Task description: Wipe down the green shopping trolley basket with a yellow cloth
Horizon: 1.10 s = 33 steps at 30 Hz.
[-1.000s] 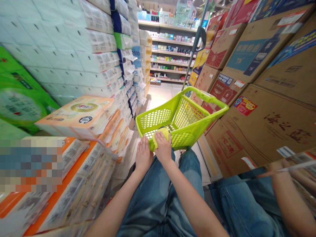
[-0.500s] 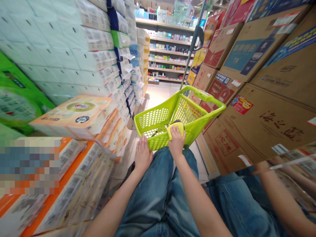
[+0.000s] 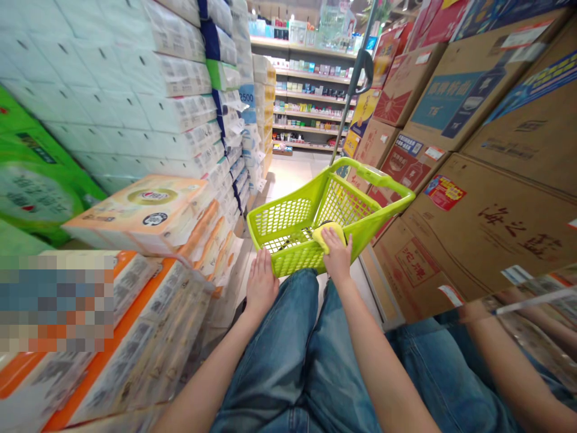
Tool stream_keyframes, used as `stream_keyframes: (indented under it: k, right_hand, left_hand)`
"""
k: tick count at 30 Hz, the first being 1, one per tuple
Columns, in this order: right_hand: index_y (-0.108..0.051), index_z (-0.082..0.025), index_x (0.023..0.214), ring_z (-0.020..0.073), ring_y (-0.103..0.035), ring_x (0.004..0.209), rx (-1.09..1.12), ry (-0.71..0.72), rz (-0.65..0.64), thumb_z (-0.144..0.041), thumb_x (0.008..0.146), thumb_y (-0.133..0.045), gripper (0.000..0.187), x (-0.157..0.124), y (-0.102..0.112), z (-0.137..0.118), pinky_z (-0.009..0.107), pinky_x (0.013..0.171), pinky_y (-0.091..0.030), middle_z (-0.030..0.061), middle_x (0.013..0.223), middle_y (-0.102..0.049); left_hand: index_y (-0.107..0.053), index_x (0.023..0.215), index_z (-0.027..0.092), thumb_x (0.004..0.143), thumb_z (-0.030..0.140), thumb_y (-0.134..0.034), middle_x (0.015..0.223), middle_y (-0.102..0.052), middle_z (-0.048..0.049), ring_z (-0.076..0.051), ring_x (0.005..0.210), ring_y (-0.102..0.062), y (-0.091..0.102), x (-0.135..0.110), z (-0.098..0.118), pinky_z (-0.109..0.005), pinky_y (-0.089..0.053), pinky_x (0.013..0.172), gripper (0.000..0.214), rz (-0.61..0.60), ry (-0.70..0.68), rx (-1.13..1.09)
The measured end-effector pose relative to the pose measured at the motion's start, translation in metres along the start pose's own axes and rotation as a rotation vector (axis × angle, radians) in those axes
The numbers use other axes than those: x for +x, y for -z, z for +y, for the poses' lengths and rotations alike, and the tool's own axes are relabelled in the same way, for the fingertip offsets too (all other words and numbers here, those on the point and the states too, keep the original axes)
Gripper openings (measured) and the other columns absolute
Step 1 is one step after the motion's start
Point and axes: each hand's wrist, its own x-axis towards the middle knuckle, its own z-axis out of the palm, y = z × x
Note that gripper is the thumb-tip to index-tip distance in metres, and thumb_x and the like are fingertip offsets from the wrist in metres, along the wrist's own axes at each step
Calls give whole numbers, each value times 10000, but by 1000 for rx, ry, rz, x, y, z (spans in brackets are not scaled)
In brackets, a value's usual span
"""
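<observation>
A lime-green plastic shopping basket point(image 3: 295, 263) with perforated walls stands tilted at my knees, its long handle loop point(image 3: 383, 179) toward the upper right. My left hand point(image 3: 262, 282) lies against its near left corner, fingers stretched out together along the rim. In my right hand point(image 3: 338, 255) is a yellow cleaning cloth point(image 3: 322, 236) with a dark edge, pressed onto the near rim right of the middle. The palm side of that hand is hidden. Through the basket's open top its lattice floor shows.
Stacked tissue packs point(image 3: 180, 108) rise on the left, with orange packs point(image 3: 144, 201) nearer. Cardboard cartons point(image 3: 509, 216) line the right, along with a mirror-like surface showing reflected legs and arms. Behind the basket stands a thin grey pole point(image 3: 351, 90). Product shelves point(image 3: 311, 81) close the far end.
My right hand has slid the yellow cloth a little rightward along the basket's near rim. My left hand keeps its place at the corner.
</observation>
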Motion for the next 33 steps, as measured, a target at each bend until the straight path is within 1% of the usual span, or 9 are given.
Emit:
stream_keyframes:
  k: [4, 10, 14, 18, 20, 24, 28, 30, 33]
  right_hand:
    - [-485, -163, 1402, 216, -361, 1431, -7, -88, 19, -28, 724, -411, 696, -8, -16, -32, 565, 1207, 33, 83, 1479, -487]
    - [-430, -193, 1446, 160, -324, 1446, 133, 230, -136, -73, 792, -439, 665, -40, -47, -108, 477, 1228, 35, 58, 1495, -470]
    - [-445, -231, 1436, 159, -362, 1427, 108, 298, -152, -50, 769, -439, 691, -31, -31, -72, 498, 1214, 94, 46, 1475, -495]
    - [-475, -245, 1412, 183, -398, 1407, 22, 92, -33, -20, 710, -425, 738, -10, -6, -11, 540, 1206, 77, 35, 1463, -511]
    - [-497, -233, 1394, 201, -399, 1408, 1, -22, 32, -18, 697, -422, 733, -4, -4, -2, 564, 1200, 64, 40, 1463, -511]
    - [-505, -183, 1387, 221, -389, 1411, 53, -65, 32, -20, 697, -446, 711, -14, -25, -47, 555, 1208, 29, 83, 1454, -517]
    - [-461, -198, 1424, 180, -357, 1430, 142, 149, -80, -61, 784, -458, 655, -37, -51, -107, 488, 1227, 23, 73, 1469, -502]
    - [-447, -206, 1433, 169, -354, 1431, 156, 232, -112, -83, 809, -471, 637, -42, -52, -112, 480, 1227, 42, 69, 1476, -493]
    - [-451, -230, 1429, 166, -374, 1420, 128, 296, -144, -62, 790, -469, 661, -36, -36, -82, 503, 1218, 84, 52, 1470, -501]
  left_hand:
    - [-163, 1522, 45, 816, 117, -462, 1569, -299, -205, -288, 1480, -238, -4, 0, 1, -478, -272, 1193, 770, 16, 20, -15]
    - [-171, 1521, 75, 841, 123, -430, 1558, -331, -196, -263, 1469, -275, -6, -2, -5, -467, -292, 1185, 729, 7, 20, -15]
    - [-199, 1509, 39, 826, 121, -452, 1555, -329, -207, -268, 1476, -255, -2, -1, -6, -453, -271, 1197, 733, -11, -4, 1]
    - [-167, 1524, 55, 815, 116, -457, 1560, -325, -197, -278, 1478, -247, 1, -1, -3, -469, -270, 1196, 768, -3, -8, -12]
    - [-152, 1528, 59, 814, 117, -458, 1566, -311, -196, -284, 1479, -242, 0, -1, -1, -477, -271, 1195, 779, 0, -4, -19]
    - [-147, 1525, 53, 814, 126, -469, 1567, -301, -207, -292, 1481, -233, -4, -1, -1, -491, -279, 1188, 784, 14, 10, -25]
    - [-184, 1517, 70, 839, 132, -440, 1553, -338, -195, -276, 1470, -271, -8, -1, -5, -476, -288, 1185, 728, 18, 19, 0]
    - [-209, 1511, 76, 845, 132, -432, 1549, -352, -186, -267, 1466, -283, -7, -2, -6, -465, -280, 1190, 704, 11, 19, 12]
    - [-235, 1498, 57, 837, 139, -455, 1541, -362, -194, -264, 1472, -267, -3, -1, -6, -457, -264, 1197, 702, -4, 0, 9]
